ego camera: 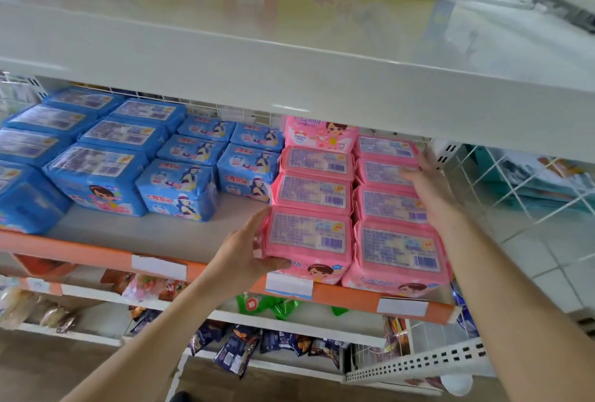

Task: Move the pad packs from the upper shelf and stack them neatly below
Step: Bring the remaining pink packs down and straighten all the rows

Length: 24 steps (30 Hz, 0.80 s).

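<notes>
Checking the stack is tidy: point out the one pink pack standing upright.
The pink pack at the back of the left pink column: it shows its cartoon front, while the others lie flat, barcode labels up.

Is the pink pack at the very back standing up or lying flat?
Standing up. The back pink pack shows its printed cartoon front, while the packs ahead of it lie with barcode labels upward.

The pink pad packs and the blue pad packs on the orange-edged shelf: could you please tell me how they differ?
The pink pad packs fill the shelf's right end in two rows reaching the front edge; the blue pad packs sit left, further back. The left hand grips the front pink pack and the right hand rests on the pink right row; no hand touches the blue packs. Both kinds are plastic-wrapped with cartoon figures.
</notes>
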Available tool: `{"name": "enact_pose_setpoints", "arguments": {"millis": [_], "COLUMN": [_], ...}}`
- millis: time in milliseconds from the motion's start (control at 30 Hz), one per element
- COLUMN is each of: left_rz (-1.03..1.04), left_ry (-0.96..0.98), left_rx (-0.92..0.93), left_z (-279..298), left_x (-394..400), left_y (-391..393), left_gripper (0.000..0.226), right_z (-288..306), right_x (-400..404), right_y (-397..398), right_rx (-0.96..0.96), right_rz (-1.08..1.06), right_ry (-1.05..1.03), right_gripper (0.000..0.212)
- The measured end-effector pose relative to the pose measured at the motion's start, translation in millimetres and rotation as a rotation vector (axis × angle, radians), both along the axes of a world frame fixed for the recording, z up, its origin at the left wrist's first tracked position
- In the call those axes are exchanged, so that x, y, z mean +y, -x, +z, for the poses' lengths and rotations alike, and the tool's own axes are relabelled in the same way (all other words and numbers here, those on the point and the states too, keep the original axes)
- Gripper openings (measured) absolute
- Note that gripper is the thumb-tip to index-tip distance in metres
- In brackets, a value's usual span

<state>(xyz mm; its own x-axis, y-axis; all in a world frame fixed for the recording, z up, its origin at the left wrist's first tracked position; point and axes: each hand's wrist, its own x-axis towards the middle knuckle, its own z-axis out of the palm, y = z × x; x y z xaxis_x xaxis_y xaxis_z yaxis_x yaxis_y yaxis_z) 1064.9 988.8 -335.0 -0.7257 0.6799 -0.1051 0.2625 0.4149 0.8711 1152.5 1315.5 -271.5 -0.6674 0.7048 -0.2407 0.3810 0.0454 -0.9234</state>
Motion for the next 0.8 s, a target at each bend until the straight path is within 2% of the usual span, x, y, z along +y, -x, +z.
{"name": "enact_pose_setpoints", "arguments": {"millis": [133, 233, 533, 700, 800], "left_rz": [0.000, -0.013, -0.018, 0.048, 0.158], "left_ry": [0.012, 0.022, 0.016, 0.033, 0.103], "left_rx": [-0.006, -0.006, -0.018, -0.018, 0.056], "left_z": [2, 3, 4, 9, 12], "left_x": [3, 4, -2, -22, -47], "left_y": [1, 3, -4, -6, 2], "left_gripper": [0.092, 0.086, 0.091, 0.094, 0.093], "right_z": [-16, -15, -16, -1, 7], "right_x": [13, 10, 20, 1, -19], "right_y": [3, 7, -2, -13, -25], "right_rx": [-0.009, 0.000, 0.052, -0.014, -0.066], "right_rz": [0.014, -0.011, 0.050, 0.109, 0.144], "right_ry": [0.022, -0.008, -0.042, -0.250, -0.449], "right_gripper": [0.084, 0.072, 0.072, 0.057, 0.070]}}
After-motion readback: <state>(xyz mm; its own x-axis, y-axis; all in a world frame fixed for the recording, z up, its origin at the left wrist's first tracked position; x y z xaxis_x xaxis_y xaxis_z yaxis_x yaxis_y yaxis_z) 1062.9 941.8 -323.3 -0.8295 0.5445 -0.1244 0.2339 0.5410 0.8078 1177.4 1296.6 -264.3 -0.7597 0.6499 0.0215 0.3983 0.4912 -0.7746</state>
